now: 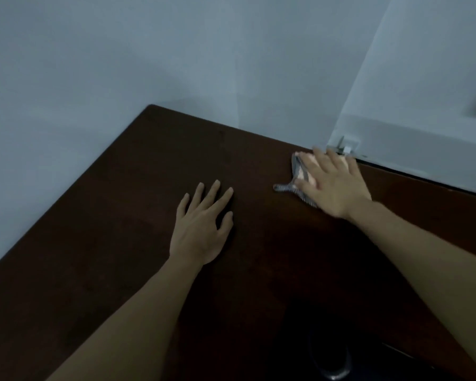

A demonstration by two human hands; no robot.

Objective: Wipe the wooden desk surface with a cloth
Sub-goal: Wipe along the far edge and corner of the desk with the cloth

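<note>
From my remote seat, I watch a person mid-wipe at a dark wooden desk (pixel 121 257) set into a pale corner. The right hand (pixel 333 182), out at about two o'clock from the frame's centre, lies flat with fingers spread on a small grey-and-white cloth (pixel 300 185), pressing it against the wood near the desk's far edge, where a light wall panel (pixel 423 105) meets the top. The hand is blurred, so I judge it to be moving; the fingers look straight rather than curled round the fabric. One corner of the cloth trails toward nine o'clock from that hand. The left hand (pixel 201 226), near the centre, rests palm-down with fingers straight and apart, holding nothing, seemingly bracing the body. A dark rounded object (pixel 330 361) sits at five o'clock, too dim to identify. I read this as the wiping step in progress along the back edge. The next move calls for steady downward pressure and a sweep toward the untouched nine o'clock side, with the left hand lifted clear.
</note>
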